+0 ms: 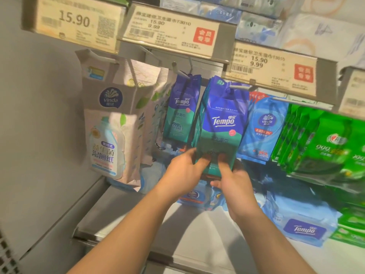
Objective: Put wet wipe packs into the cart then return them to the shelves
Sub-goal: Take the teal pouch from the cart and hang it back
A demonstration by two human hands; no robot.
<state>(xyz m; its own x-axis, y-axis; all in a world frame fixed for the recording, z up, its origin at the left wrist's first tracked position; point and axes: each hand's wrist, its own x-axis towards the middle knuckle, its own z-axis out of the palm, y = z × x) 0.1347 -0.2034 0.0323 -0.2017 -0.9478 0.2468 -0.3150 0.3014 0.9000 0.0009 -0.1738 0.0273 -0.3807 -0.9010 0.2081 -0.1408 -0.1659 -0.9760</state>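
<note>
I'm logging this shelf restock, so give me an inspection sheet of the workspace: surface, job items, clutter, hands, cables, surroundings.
Surface: grey shelf board, bare at the front left.
Job's things: Tempo wipe pack hanging on a peg hook, gripped at its bottom edge; a second Tempo pack hangs to its left.
Clutter: flat Tempo packs lying on the shelf at right.
Hands: left hand and right hand both grip the front pack.
Cables: nothing seen.
Surroundings: tall Vinda pack, blue Vinda packs, green packs, price tags above.
</note>
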